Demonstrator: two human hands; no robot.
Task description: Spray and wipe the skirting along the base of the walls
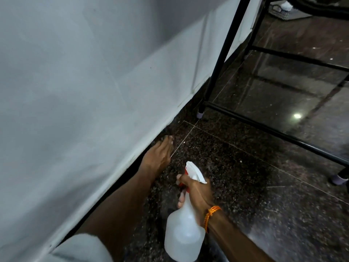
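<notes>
The dark skirting (186, 108) runs diagonally under the white wall (94, 91), from lower left to upper right. My left hand (157, 157) lies flat against it with the fingers stretched out and together. A dark fuzzy patch (164, 131) at the fingertips may be a cloth; I cannot tell. My right hand (198, 195), with an orange thread band on its wrist, grips the neck of a translucent white spray bottle (184, 231). The bottle's white and red trigger head (194, 172) points up-left toward the skirting, just behind my left hand.
A black metal frame (222, 53) stands on the speckled dark granite floor (245, 195) to the right. One capped foot (200, 114) stands close to the skirting ahead of my left hand, and low crossbars (273, 132) run right. Another foot (340, 179) is at the right edge.
</notes>
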